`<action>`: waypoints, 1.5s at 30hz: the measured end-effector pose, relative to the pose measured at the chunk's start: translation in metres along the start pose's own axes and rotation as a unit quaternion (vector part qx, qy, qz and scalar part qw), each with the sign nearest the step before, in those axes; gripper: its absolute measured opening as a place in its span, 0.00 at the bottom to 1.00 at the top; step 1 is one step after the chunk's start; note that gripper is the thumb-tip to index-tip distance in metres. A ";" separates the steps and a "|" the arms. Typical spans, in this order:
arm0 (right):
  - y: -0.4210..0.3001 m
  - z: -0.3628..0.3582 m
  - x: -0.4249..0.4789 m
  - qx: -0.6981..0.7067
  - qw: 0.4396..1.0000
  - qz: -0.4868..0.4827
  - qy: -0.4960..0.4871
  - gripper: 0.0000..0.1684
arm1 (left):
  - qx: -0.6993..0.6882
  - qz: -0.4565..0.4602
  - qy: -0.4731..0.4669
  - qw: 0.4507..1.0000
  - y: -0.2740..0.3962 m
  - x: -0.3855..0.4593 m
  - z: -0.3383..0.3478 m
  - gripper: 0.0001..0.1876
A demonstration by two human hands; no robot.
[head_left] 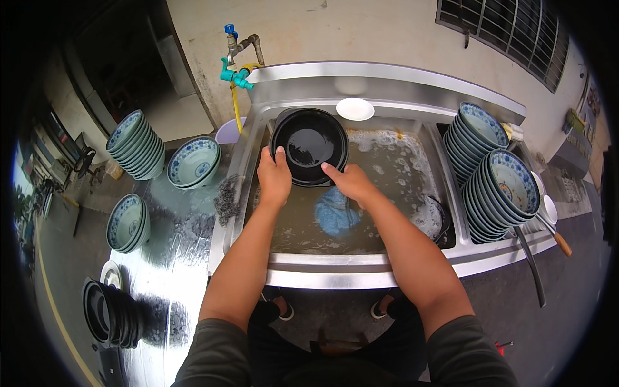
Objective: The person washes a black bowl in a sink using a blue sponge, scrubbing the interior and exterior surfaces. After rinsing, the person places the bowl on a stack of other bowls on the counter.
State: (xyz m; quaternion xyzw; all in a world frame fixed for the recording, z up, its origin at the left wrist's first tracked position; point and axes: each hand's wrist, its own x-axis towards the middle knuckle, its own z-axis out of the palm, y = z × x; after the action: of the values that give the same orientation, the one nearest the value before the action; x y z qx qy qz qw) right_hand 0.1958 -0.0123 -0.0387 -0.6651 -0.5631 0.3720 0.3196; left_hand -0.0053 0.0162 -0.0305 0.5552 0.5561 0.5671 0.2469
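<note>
Both my hands hold a black bowl (312,145) over the back left part of a steel sink (329,261) of cloudy, foamy water. My left hand (274,176) grips its left rim, with the thumb on top. At the lower right rim, my right hand (353,181) has its thumb over the edge; the fingers beneath are hidden. A blue cloth (336,213) lies in the water just below the bowl. Near the sink's right wall, a dark round pan or bowl (439,220) is partly under the suds.
Stacked patterned bowls (503,193) fill the right basin, beside two handles. More bowl stacks (138,145) and black bowls (111,314) stand on the left metal table (159,271). A steel scourer (226,200) lies on the sink's left edge, a white dish (355,109) at the back. Taps (237,72) rise behind.
</note>
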 end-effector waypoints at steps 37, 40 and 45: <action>-0.019 -0.013 -0.013 -0.145 0.985 -0.054 0.071 0.27 | 0.008 -0.069 -0.002 0.998 -0.017 0.013 -0.006 0.31; -0.012 -0.012 -0.005 -0.126 0.987 -0.050 0.082 0.27 | 0.020 -0.053 0.000 0.998 -0.012 0.011 -0.005 0.29; -0.009 -0.011 -0.002 -0.121 0.987 -0.055 0.088 0.27 | 0.024 -0.044 -0.003 0.999 -0.008 0.008 -0.005 0.25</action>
State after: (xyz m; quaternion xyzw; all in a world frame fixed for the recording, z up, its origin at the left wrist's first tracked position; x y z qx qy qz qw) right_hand 0.2007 -0.0129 -0.0249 -0.6970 -0.6095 0.2233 0.3046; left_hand -0.0147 0.0231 -0.0335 0.5377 0.5924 0.5408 0.2598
